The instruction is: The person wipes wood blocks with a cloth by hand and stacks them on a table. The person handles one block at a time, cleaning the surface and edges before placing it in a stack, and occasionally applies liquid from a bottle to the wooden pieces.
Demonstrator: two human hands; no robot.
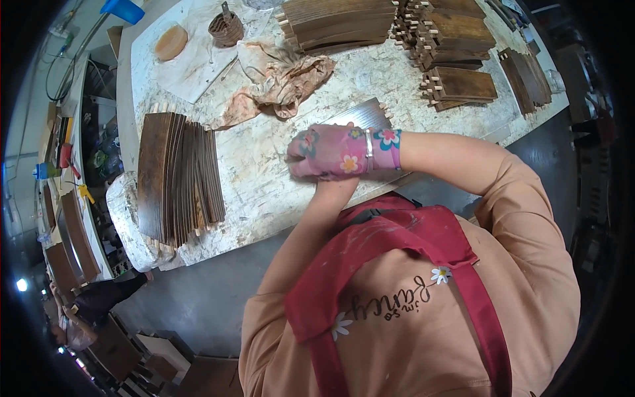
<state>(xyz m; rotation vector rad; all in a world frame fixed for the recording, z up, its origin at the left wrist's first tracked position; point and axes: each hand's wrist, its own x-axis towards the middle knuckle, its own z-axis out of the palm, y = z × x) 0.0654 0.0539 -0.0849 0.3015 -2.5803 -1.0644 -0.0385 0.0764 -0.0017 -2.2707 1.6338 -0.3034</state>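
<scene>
My right hand [331, 152], in a pink floral glove with a band at the wrist, reaches in from the right over the near part of the table. Its fingers look curled in, and whatever they may hold is hidden. Beneath it, my bare left forearm [333, 198] comes up from below; the glove covers most of the left hand, so its fingers do not show. Just beyond the glove lies a dark brown wooden board [365, 114] with small pegs on its end, partly covered by my right hand.
A row of dark pegged boards [175, 178] stands at the left. More stacks of boards [340, 25] lie at the back and right. A stained cloth [281, 86], a brown-coated cup [226, 28] and a round tan disc [171, 43] rest on the paint-marked table [254, 198]. Another person [99, 308] is at lower left.
</scene>
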